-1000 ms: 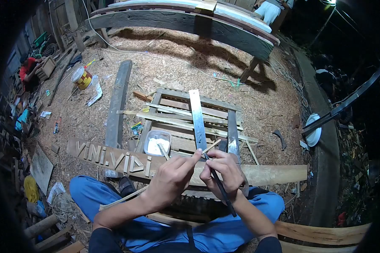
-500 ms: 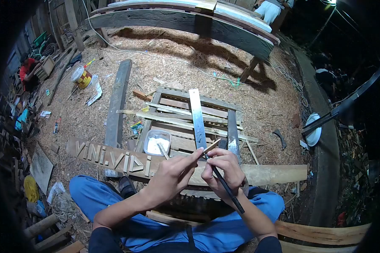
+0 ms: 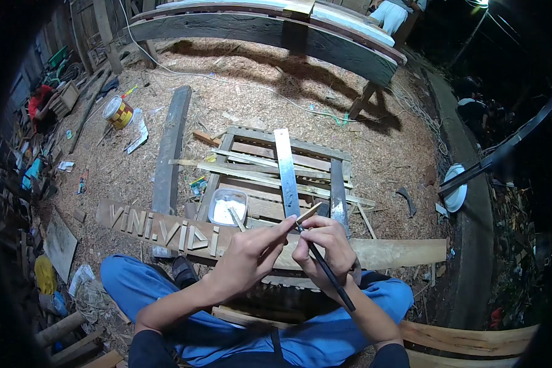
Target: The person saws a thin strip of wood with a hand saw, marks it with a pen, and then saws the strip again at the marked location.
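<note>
My left hand (image 3: 254,248) is closed, its fingertips pinching a small wooden strip (image 3: 310,211). Against it on the right, my right hand (image 3: 328,246) grips a slim black rod-like tool (image 3: 332,279); its tip is hidden by my fingers. Under both hands runs a long wooden board (image 3: 398,252), with thin wood pieces on its left part forming letters (image 3: 193,237) that read "VINI.VIDI". A flat metal strip (image 3: 286,172) points away just beyond my fingertips. Near my left hand stands a plastic tub (image 3: 213,214) of white stuff with a stick (image 3: 236,219) in it.
A slatted wooden frame (image 3: 339,190) lies beyond the board, with loose battens on it. Left of it is a dark beam (image 3: 170,147). A paint bucket (image 3: 118,113) stands farther left, and a long bench (image 3: 227,27) crosses the back. A person in red (image 3: 40,101) is at far left.
My hands keep almost the same place and grip. At far left, the person in red has shifted slightly.
</note>
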